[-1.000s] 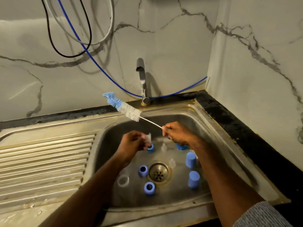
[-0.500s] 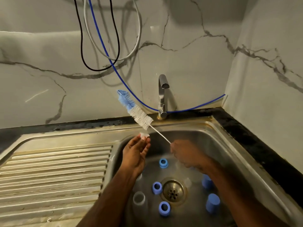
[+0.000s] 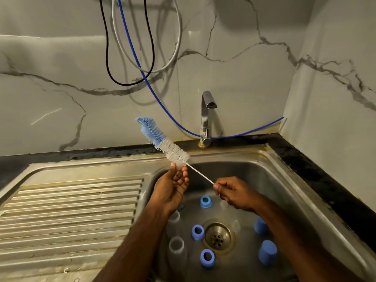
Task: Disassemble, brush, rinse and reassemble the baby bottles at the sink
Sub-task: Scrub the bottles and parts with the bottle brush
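- Baby-bottle parts lie apart in the sink basin [image 3: 264, 180]: clear bottle bodies [image 3: 176, 244], blue collars [image 3: 205, 201] and blue caps [image 3: 267, 252] around the drain [image 3: 218, 237].
- Left hand [image 3: 171, 190] pinches a small clear piece [image 3: 179, 165], probably a teat, at its fingertips, touching the bottle brush [image 3: 162, 142] bristles.
- Right hand [image 3: 234, 193] is curled round the brush's wire handle.
- Brushing seems in hand; next, work the bristles against the held piece, then rinse under the tap [image 3: 206, 117].

My right hand [image 3: 234, 193] pinches the brush [image 3: 162, 142] by its wire; my left hand [image 3: 173, 186] holds a clear teat [image 3: 179, 166] against the bristles, above the sink [image 3: 284, 180].
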The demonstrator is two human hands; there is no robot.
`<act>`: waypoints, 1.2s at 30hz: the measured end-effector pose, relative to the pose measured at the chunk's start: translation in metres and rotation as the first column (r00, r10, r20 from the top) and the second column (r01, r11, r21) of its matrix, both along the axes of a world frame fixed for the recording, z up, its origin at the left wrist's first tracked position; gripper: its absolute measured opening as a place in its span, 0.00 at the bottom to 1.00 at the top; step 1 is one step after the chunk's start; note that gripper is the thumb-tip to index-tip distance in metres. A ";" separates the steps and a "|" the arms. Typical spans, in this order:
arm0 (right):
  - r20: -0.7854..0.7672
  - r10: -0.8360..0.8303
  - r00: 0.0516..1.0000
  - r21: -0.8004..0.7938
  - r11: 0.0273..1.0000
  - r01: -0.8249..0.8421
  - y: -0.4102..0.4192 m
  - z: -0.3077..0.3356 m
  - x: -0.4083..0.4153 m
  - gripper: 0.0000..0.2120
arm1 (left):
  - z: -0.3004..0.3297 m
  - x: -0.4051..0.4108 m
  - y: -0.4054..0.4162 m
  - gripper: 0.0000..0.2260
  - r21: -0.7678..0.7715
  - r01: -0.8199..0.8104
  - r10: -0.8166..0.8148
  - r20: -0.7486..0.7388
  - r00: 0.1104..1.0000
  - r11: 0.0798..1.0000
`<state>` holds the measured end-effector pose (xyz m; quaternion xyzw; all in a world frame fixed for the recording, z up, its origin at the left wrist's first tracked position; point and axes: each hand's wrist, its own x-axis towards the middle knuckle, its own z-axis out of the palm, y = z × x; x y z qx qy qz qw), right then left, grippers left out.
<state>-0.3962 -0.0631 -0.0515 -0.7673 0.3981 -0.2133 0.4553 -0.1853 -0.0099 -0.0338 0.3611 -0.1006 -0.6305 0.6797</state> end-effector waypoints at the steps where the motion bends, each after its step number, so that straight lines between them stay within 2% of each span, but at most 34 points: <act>1: -0.013 -0.003 1.000 -0.033 0.999 0.003 -0.001 0.001 -0.002 0.12 | 0.001 0.002 0.001 0.14 0.000 0.041 -0.041 0.008 0.999 0.999; 3: -0.031 -0.018 0.999 -0.072 0.997 0.015 -0.002 0.003 -0.006 0.12 | 0.003 0.006 0.001 0.13 -0.008 0.097 -0.097 0.020 0.995 0.995; 5: -0.029 -0.024 0.999 -0.088 0.996 0.021 -0.002 0.003 -0.006 0.12 | 0.004 0.006 0.000 0.11 -0.046 0.069 -0.067 0.039 0.997 0.997; 7: -0.005 -0.004 1.000 -0.070 0.998 0.004 0.002 0.001 0.000 0.12 | 0.001 0.003 -0.003 0.09 -0.135 -0.039 0.053 0.095 0.994 0.990; 9: 0.022 0.002 1.000 -0.006 1.000 -0.002 0.006 -0.002 0.008 0.13 | -0.001 -0.001 -0.003 0.09 -0.226 -0.143 0.193 0.219 0.956 0.964; 10: 0.023 0.001 1.000 0.038 0.999 -0.001 0.008 -0.003 0.012 0.14 | -0.004 -0.001 -0.003 0.10 -0.244 -0.194 0.273 0.351 0.896 0.950; 11: 0.021 0.004 1.000 0.088 0.996 -0.006 0.010 -0.005 0.016 0.14 | -0.008 0.000 -0.004 0.11 -0.260 -0.244 0.348 0.520 0.780 0.934; 12: 0.026 0.010 1.000 0.143 0.990 -0.014 0.012 -0.005 0.019 0.15 | -0.012 0.001 -0.006 0.11 -0.292 -0.272 0.399 0.680 0.615 0.917; 13: 0.033 0.016 0.999 0.181 0.983 -0.021 0.014 -0.008 0.021 0.15 | -0.016 0.003 -0.007 0.12 -0.335 -0.283 0.434 0.775 0.459 0.899; 14: 0.039 0.013 0.999 0.191 0.981 -0.020 0.016 -0.008 0.023 0.15 | -0.019 0.005 -0.009 0.11 -0.372 -0.293 0.461 0.814 0.354 0.881; 15: 0.040 -0.001 0.999 0.162 0.987 -0.006 0.016 -0.009 0.024 0.15 | -0.020 0.006 -0.011 0.10 -0.388 -0.291 0.472 0.817 0.330 0.875; 16: 0.036 -0.017 0.999 0.104 0.994 0.014 0.015 -0.009 0.024 0.15 | -0.018 0.007 -0.010 0.08 -0.381 -0.268 0.461 0.802 0.380 0.885; 17: 0.024 -0.031 0.999 0.022 0.999 0.031 0.013 -0.010 0.022 0.14 | -0.015 0.007 -0.009 0.07 -0.348 -0.224 0.413 0.758 0.504 0.911; 18: 0.005 -0.042 0.999 -0.065 0.997 0.042 0.010 -0.009 0.018 0.14 | -0.011 0.007 -0.006 0.07 -0.290 -0.163 0.322 0.673 0.666 0.943; 19: -0.022 -0.054 0.998 -0.147 0.988 0.051 0.005 -0.009 0.014 0.13 | -0.006 0.009 -0.003 0.09 -0.217 -0.088 0.194 0.535 0.822 0.972; 20: -0.049 -0.073 0.996 -0.213 0.975 0.061 0.001 -0.010 0.010 0.13 | -0.001 0.012 0.000 0.11 -0.143 -0.006 0.060 0.373 0.926 0.990; 22: -0.077 -0.101 0.992 -0.280 0.957 0.076 -0.004 -0.009 0.004 0.12 | 0.008 0.018 0.004 0.12 -0.038 0.115 -0.110 0.119 0.987 0.993; 24: -0.068 -0.093 0.993 -0.285 0.956 0.070 0.000 -0.006 0.006 0.12 | 0.009 0.017 0.004 0.13 -0.030 0.110 -0.110 0.013 0.994 0.993; 25: -0.051 -0.072 0.996 -0.265 0.963 0.056 0.004 -0.003 0.010 0.12 | 0.009 0.014 0.001 0.12 -0.057 0.058 -0.059 0.000 0.998 0.997; 26: -0.023 -0.039 0.999 -0.205 0.978 0.034 0.008 -0.001 0.013 0.12 | 0.006 0.011 -0.001 0.12 -0.094 -0.017 0.022 0.051 0.998 0.995; 27: 0.008 -0.009 1.000 -0.090 0.996 0.010 0.012 0.000 0.017 0.13 | 0.001 0.010 -0.003 0.11 -0.147 -0.098 0.124 0.182 0.975 0.984; 28: 0.045 0.018 0.999 0.059 0.998 -0.020 0.017 0.001 0.021 0.13 | -0.004 0.009 -0.005 0.10 -0.202 -0.174 0.243 0.394 0.887 0.964; 29: 0.063 0.035 0.997 0.179 0.983 -0.046 0.021 0.001 0.024 0.14 | -0.010 0.011 -0.006 0.08 -0.269 -0.236 0.356 0.627 0.693 0.934; 30: 0.068 0.045 0.997 0.235 0.970 -0.060 0.022 -0.002 0.027 0.14 | -0.015 0.012 -0.006 0.08 -0.339 -0.275 0.430 0.795 0.428 0.900; 31: 0.062 0.040 0.997 0.233 0.971 -0.053 0.022 -0.005 0.028 0.15 | -0.018 0.013 -0.006 0.09 -0.397 -0.295 0.461 0.866 0.192 0.869; 32: 0.054 0.023 0.998 0.188 0.982 -0.033 0.021 -0.008 0.029 0.15 | -0.021 0.014 -0.007 0.10 -0.443 -0.303 0.477 0.878 0.043 0.844; 33: 0.040 0.010 0.999 0.102 0.995 -0.014 0.019 -0.010 0.029 0.15 | -0.021 0.014 -0.006 0.10 -0.461 -0.297 0.480 0.877 -0.009 0.836; 34: 0.019 0.002 1.000 -0.001 1.000 -0.002 0.016 -0.012 0.028 0.14 | -0.021 0.014 -0.007 0.08 -0.447 -0.285 0.472 0.882 0.023 0.848; 35: -0.009 -0.004 1.000 -0.106 0.994 0.003 0.012 -0.013 0.025 0.14 | -0.019 0.014 -0.006 0.04 -0.401 -0.262 0.450 0.878 0.165 0.878; 36: -0.036 -0.016 0.999 -0.193 0.981 0.009 0.008 -0.014 0.022 0.13 | -0.016 0.013 -0.006 0.04 -0.315 -0.223 0.383 0.825 0.416 0.922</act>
